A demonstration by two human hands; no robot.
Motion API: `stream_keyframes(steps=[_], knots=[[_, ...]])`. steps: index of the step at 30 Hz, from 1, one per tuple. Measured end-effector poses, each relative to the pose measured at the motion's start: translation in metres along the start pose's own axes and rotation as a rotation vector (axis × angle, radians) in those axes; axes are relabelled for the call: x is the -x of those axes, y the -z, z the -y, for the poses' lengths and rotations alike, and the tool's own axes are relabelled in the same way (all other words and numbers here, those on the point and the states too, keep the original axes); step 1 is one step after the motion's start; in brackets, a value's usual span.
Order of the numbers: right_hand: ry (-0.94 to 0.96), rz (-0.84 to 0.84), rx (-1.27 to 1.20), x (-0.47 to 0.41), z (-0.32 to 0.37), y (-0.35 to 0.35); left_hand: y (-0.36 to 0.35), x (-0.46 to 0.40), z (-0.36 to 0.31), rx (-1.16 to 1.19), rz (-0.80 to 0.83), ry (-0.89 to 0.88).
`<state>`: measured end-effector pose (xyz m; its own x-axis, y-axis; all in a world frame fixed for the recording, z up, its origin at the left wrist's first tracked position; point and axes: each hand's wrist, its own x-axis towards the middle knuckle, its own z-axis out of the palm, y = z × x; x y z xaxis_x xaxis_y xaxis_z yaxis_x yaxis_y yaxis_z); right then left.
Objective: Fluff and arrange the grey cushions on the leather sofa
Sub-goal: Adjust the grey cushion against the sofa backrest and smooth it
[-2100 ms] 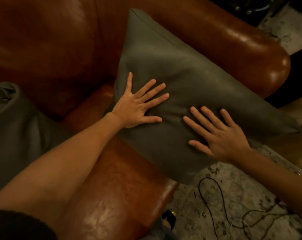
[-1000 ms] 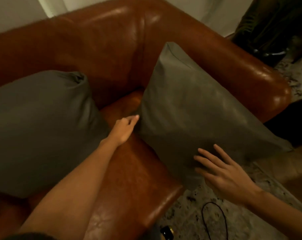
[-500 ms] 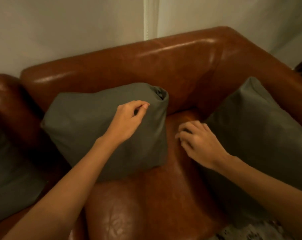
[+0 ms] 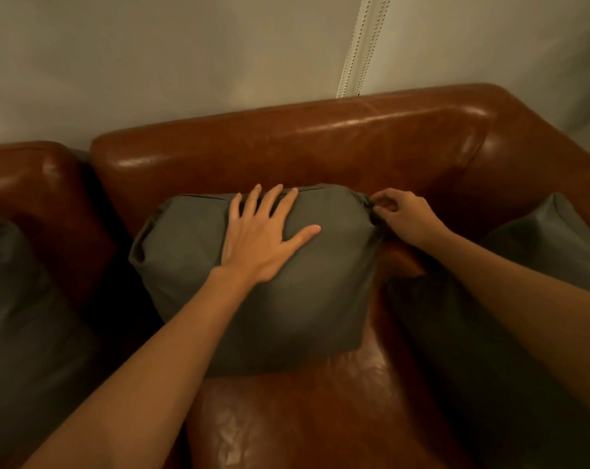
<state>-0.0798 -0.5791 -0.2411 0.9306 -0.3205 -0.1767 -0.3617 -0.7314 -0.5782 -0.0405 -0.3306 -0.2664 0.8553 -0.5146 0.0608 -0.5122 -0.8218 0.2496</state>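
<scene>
The middle cushion is leaning against the sofa back before me, two more cushions flanking it: one left, one right.

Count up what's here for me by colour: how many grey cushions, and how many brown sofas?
Grey cushions: 3, the middle cushion, the left cushion and the right cushion.
Brown sofas: 1, the sofa.
Total: 4.
</scene>
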Motion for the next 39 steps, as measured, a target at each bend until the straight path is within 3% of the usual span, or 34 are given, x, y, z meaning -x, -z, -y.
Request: stream_keyframes(steps=[11,18,24,31,36,39], knots=[[0.014,0.107,0.319,-0.038,0.002,-0.005,-0.007,-0.001,0.000,-0.049,0.000,0.007],[0.174,0.095,0.376,-0.044,-0.015,0.002,-0.005,0.001,-0.001,-0.051,-0.002,0.029],[0.183,0.065,0.156,-0.047,-0.014,0.027,-0.003,0.005,0.003,-0.043,-0.009,0.037],[0.187,0.312,-0.087,-0.066,-0.004,0.070,0.000,0.017,0.008,-0.033,-0.029,0.044],[0.029,0.513,-0.292,-0.080,0.000,0.069,0.003,0.022,0.015,-0.021,-0.027,0.057],[-0.018,0.485,-0.352,-0.078,-0.006,0.058,0.001,0.019,0.014,-0.029,-0.009,0.064]])
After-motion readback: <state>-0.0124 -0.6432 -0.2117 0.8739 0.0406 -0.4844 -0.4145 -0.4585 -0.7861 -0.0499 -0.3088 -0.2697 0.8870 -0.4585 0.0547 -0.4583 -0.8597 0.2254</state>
